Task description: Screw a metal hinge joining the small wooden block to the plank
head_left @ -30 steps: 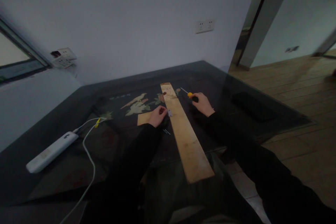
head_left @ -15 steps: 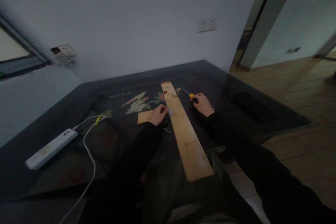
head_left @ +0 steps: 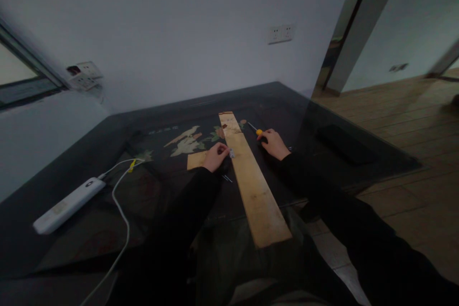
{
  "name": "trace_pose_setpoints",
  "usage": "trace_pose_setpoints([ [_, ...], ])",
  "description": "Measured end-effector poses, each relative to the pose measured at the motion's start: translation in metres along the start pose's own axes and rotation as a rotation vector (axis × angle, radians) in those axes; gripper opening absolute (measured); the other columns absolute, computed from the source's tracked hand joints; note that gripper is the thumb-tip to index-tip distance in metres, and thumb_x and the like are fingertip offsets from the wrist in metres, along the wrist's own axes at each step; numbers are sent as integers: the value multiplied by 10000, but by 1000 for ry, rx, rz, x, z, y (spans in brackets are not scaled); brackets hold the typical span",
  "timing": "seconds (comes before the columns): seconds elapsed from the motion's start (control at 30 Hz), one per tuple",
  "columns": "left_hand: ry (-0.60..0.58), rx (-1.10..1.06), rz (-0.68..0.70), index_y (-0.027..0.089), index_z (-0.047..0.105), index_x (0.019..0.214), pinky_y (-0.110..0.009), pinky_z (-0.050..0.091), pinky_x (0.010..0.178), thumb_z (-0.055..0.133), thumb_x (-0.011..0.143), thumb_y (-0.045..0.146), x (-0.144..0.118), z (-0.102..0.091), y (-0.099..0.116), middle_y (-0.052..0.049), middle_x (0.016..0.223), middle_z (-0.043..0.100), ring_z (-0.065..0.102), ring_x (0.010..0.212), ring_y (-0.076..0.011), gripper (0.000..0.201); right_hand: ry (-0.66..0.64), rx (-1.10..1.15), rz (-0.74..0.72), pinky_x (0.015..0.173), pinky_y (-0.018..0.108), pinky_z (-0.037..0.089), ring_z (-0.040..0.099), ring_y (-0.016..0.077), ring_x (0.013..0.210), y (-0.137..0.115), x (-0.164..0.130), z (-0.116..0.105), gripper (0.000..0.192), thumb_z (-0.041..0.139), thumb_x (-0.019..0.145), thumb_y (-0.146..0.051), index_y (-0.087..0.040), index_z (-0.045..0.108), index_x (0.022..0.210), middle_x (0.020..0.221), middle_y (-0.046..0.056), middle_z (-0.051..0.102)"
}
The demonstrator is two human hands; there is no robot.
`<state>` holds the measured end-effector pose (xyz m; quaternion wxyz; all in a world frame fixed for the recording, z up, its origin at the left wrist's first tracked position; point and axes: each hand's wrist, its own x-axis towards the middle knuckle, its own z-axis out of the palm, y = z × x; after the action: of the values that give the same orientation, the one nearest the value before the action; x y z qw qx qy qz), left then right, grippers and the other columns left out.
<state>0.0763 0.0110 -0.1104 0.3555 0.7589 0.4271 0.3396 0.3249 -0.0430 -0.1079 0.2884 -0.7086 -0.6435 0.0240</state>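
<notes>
A long wooden board [head_left: 256,191] lies across the dark table, its near end jutting past the edge toward me. At the board's left edge my left hand [head_left: 216,157] pinches a small metal hinge [head_left: 231,153] against the wood. To the right of the board, my right hand [head_left: 274,144] is closed around a screwdriver [head_left: 258,132] with a yellow handle; its shaft points away to the upper left, apart from the board. A smaller wood piece [head_left: 195,160] lies under or behind my left hand. Thin metal pieces [head_left: 227,178], perhaps screws, lie just below it.
A white power strip [head_left: 70,204] with a white cable [head_left: 126,222] lies on the left of the dark table [head_left: 161,191]. A flat black object [head_left: 344,144] rests on the right side. Behind stands a wall with sockets [head_left: 281,34].
The view has shifted slightly. My right hand and the screwdriver have moved a little to the left; my left hand stays at the hinge.
</notes>
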Motion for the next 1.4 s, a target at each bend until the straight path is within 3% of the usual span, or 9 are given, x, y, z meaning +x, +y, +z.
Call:
trace_pose_setpoints([
  [0.63, -6, 42, 1, 186, 563, 796, -272, 443, 692, 518, 833, 251, -3, -3, 10, -1, 721, 631, 607, 714, -160, 87, -66, -56, -51, 924, 387, 330, 481, 251, 1048, 1, -1, 4, 217, 527, 780, -148, -173, 661, 949, 1072, 141, 575],
  [0.87, -51, 136, 49, 194, 584, 794, -271, 456, 698, 519, 840, 261, -3, -7, 12, -1, 739, 650, 609, 727, -162, 105, -72, -87, -52, 933, 389, 347, 485, 250, 1051, -2, -2, 2, 201, 538, 799, -191, -182, 662, 958, 1079, 128, 581],
  [1.07, -3, 109, 17, 189, 576, 751, -268, 463, 699, 553, 808, 248, -1, -6, 9, -3, 726, 639, 601, 722, -157, 85, -48, -133, -7, 852, 403, 398, 474, 285, 1037, -7, -8, -6, 238, 559, 802, -237, -205, 653, 1020, 1111, 141, 560],
  [1.23, 19, -2, -32, 180, 567, 715, -258, 459, 663, 572, 761, 203, 1, -6, 7, -3, 693, 630, 604, 690, -151, 52, 13, -135, -14, 835, 414, 407, 444, 306, 1069, -28, -10, -20, 249, 527, 839, -282, -218, 641, 1050, 1182, 136, 531],
  [1.4, 75, -61, -29, 175, 577, 800, -246, 449, 650, 581, 752, 173, 1, -7, 5, 16, 654, 612, 599, 649, -136, 48, -6, -2, -298, 892, 389, 378, 461, 243, 1025, -72, -9, -15, 220, 531, 861, -300, -195, 663, 1002, 1070, 101, 588],
])
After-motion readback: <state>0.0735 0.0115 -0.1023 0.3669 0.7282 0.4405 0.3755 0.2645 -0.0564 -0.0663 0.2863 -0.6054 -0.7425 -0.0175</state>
